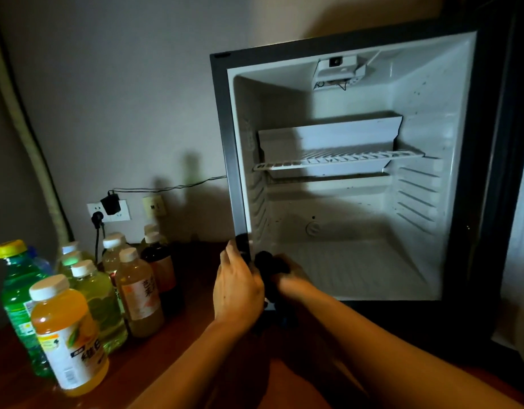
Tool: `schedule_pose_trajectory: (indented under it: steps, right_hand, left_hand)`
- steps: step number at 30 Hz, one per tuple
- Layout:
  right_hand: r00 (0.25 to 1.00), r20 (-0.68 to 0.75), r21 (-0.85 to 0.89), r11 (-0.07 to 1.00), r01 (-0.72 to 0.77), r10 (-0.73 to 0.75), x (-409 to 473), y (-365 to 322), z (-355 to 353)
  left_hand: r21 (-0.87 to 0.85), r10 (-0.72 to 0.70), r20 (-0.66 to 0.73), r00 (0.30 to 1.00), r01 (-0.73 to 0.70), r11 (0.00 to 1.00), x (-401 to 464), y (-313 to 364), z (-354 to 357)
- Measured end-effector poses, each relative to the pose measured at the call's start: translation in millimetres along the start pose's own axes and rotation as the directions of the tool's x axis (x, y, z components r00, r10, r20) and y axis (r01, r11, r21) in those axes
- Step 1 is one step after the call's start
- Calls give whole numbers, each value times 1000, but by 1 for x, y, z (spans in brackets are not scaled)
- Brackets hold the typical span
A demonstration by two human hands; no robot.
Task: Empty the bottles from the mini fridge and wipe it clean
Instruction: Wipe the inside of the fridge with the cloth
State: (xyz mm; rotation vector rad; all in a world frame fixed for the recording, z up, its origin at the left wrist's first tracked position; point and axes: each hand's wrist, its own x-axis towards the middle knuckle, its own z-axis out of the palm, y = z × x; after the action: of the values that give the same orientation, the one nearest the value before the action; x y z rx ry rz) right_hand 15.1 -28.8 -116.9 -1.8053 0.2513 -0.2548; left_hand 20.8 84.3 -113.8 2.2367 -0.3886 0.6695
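Observation:
The black mini fridge (222,149) stands open on the wooden table, its white inside holding only a wire shelf (337,160) and no bottles. Several drink bottles stand in a group at the left, among them an orange juice bottle (67,335), a green bottle (17,293) and a brown tea bottle (139,293). Both my hands meet at the fridge's lower left corner. My left hand (235,287) and my right hand (290,278) are both closed on a dark cloth (269,268) bunched between them.
A wall socket with a black adapter (110,203) and a cable sits behind the bottles. The brown wooden table (172,355) runs under my forearms. A pale pipe runs down the left wall. The fridge door edge is dark at far right.

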Motion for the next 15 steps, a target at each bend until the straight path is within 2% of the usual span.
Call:
schedule_pose_trajectory:
  steps: [2, 6, 8, 11, 15]
  right_hand:
    - [998, 5, 37, 997, -63, 63, 2, -4, -12]
    - [985, -107, 331, 939, -95, 137, 9, -7, -17]
    - [991, -61, 428, 900, -82, 120, 6, -13, -2]
    - [997, -82, 423, 905, 35, 0, 15, -14, 14]
    - [993, -114, 349, 934, 77, -39, 34, -9, 12]
  left_hand:
    - [-37, -31, -20, 999, 30, 999, 8, 1, 3]
    - [-100, -71, -8, 997, 70, 993, 26, 3, 6]
    - [-168, -67, -30, 997, 61, 984, 36, 6, 5]
    - [-218, 3, -100, 995, -25, 976, 53, 10, 3]
    - [-195, 55, -100, 993, -74, 978, 65, 3, 7]
